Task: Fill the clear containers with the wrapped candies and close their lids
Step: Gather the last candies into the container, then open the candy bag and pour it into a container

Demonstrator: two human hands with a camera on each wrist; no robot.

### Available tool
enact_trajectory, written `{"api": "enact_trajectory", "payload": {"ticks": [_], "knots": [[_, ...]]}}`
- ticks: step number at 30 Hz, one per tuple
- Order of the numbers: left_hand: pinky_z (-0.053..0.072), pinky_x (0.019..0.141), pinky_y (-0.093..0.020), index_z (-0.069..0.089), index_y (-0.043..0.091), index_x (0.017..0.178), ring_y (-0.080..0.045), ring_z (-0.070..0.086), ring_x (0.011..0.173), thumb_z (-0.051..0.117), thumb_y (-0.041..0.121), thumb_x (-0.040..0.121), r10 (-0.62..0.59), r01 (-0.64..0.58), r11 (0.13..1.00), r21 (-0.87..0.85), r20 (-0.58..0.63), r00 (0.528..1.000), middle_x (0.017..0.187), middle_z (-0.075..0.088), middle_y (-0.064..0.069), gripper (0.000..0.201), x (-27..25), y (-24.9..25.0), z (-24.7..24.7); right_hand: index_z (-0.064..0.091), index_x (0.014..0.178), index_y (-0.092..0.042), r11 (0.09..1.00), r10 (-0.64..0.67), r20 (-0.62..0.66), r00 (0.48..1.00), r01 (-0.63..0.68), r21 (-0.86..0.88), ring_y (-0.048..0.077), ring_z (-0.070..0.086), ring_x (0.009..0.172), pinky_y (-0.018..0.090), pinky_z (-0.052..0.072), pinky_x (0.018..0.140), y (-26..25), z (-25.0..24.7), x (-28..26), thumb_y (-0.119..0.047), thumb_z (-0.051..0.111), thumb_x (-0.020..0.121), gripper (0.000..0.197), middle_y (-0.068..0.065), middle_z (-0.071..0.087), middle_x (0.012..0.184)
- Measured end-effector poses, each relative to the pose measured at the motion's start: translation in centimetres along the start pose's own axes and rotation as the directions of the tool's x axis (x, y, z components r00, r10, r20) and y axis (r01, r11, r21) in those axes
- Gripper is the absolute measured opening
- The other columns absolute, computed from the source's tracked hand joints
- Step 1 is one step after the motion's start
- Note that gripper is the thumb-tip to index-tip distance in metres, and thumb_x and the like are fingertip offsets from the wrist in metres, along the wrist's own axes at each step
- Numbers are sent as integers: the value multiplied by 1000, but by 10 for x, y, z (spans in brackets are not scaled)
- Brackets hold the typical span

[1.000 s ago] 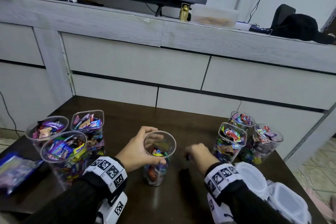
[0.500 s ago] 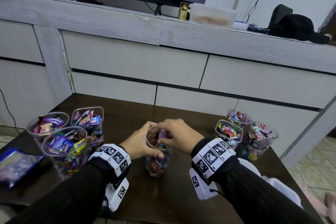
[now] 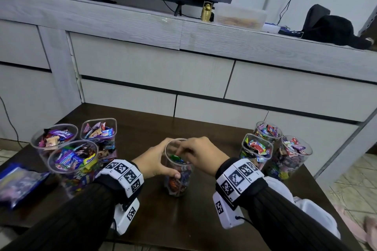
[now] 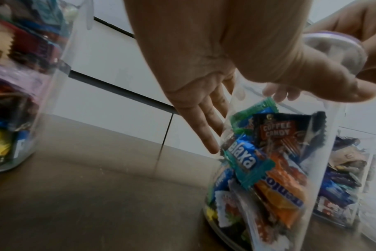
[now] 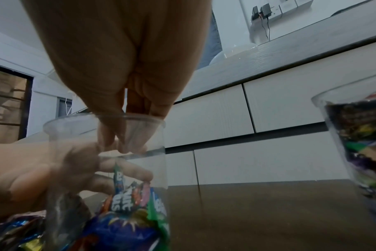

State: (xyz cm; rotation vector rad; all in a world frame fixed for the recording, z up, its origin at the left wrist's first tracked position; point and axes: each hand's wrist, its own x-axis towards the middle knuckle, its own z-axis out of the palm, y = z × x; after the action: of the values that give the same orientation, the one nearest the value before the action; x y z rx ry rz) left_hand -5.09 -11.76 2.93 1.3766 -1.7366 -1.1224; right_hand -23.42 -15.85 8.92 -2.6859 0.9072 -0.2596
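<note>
Middle clear container [image 3: 177, 177] stands upright on the dark table [image 3: 155, 216], near centre, roughly half full of wrapped candies [image 4: 266, 163]. Left hand [image 3: 154, 162] wraps around its upper wall, thumb on the near side, fingers curled round the far side. Right hand [image 3: 201, 154] hangs over the rim, fingertips [image 5: 127, 144] bunched together and dipped inside the mouth; cannot tell if they pinch a candy. Three filled containers [image 3: 71, 155] stand far left, three more [image 3: 273, 149] far right, all lidless. White lids [image 3: 312, 210] lie near right, a candy bag [image 3: 18, 183] at the left edge
</note>
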Motion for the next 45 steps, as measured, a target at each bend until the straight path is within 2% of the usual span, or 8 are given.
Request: {"api": "enact_trajectory", "payload": {"ticks": [4, 8, 11, 16, 23, 28, 36, 45], "knots": [[45, 107, -38, 39, 35, 132, 0, 55, 119, 90, 29, 60, 10, -10, 1000, -29, 9, 1000, 128, 59, 11, 88, -4, 1, 0, 70, 99, -14, 998, -16, -75, 997, 21, 55, 16, 60, 98, 18, 41, 83, 4, 6, -4, -2, 53, 88, 23, 3, 65, 107], [43, 104, -29, 34, 26, 141, -1, 47, 125, 75, 80, 40, 69, -84, 991, -100, -146, 987, 137, 48, 12, 122, -11, 16, -5, 70, 97, -10, 996, -61, -170, 984, 71, 59, 13, 58, 88, 21, 44, 80, 0, 4, -5, 0, 54, 86, 21, 2, 63, 97], [44, 102, -24, 45, 23, 132, -3, 51, 124, 66, 77, 59, 148, -198, 973, -118, -338, 929, 134, 53, 10, 93, -16, 35, -19, 68, 98, -11, 993, -91, -283, 955, 110, 53, 14, 57, 92, 28, 47, 84, -12, -4, -3, -3, 55, 86, 19, 2, 62, 97], [51, 91, -19, 60, 29, 111, -1, 61, 112, 65, 26, 90, 266, -294, 954, 48, -582, 769, 119, 65, 11, 22, -38, 59, -57, 64, 103, -11, 973, -229, -258, 938, 221, -61, 20, 53, 100, 30, 41, 86, -50, 1, 11, -9, 55, 87, 18, 6, 60, 102], [52, 68, -15, 65, 34, 100, 5, 63, 83, 63, 28, 93, 228, -121, 974, 194, -859, 458, 101, 69, 11, 9, -112, 24, -119, 48, 126, -8, 980, -60, 234, 970, 102, -171, 33, 49, 118, 42, 45, 97, -88, 71, 44, -30, 53, 94, 39, 15, 49, 124], [49, 87, -35, 66, 7, 105, -29, 66, 95, 65, 13, 90, 16, 245, 966, 84, -963, 267, 101, 69, -12, 16, -174, -54, -136, 31, 144, -13, 976, 121, 458, 880, -20, -218, 35, 32, 136, 46, 36, 108, -87, 131, 54, -45, 52, 93, 63, 14, 27, 150], [39, 103, -47, 45, 4, 136, -36, 45, 128, 72, 55, 78, -426, 839, 543, -34, -872, 240, 138, 48, -20, 81, -218, -127, -130, 7, 151, -30, 966, 217, 522, 825, -106, -235, 33, 1, 146, 61, 18, 111, -75, 161, 57, -56, 51, 89, 80, 0, -6, 160], [35, 109, -36, 32, 9, 145, -31, 40, 133, 64, 78, 68, -534, 909, 394, 133, -772, 344, 145, 41, -17, 108, -214, -149, -144, 4, 152, -30, 963, 219, 519, 826, -98, -250, 32, -3, 147, 60, 16, 112, -73, 163, 54, -57, 48, 90, 81, 0, -8, 160]]}}
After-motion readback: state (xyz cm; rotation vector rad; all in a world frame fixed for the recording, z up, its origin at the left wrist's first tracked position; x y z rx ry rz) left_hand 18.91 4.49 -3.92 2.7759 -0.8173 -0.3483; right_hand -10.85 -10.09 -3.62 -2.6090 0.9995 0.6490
